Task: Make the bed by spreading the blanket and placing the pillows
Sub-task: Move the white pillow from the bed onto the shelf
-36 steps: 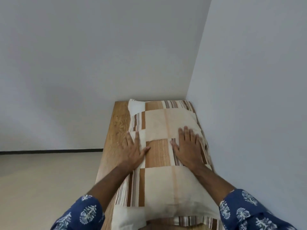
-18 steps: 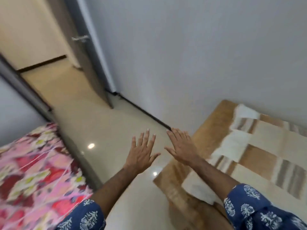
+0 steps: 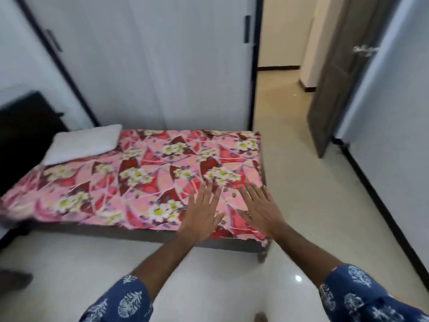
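The left hand (image 3: 204,211) and the right hand (image 3: 262,212) are both spread flat, fingers splayed, holding nothing; whether they touch the cloth I cannot tell. They hang over the near foot corner of the bed (image 3: 139,234), at about five o'clock on it. The floral blanket (image 3: 144,180) already lies spread across the mattress, a little rumpled along the near hem. One white pillow (image 3: 83,142) lies at ten o'clock, by the dark headboard (image 3: 25,126). Probably only smoothing remains; no second pillow shows.
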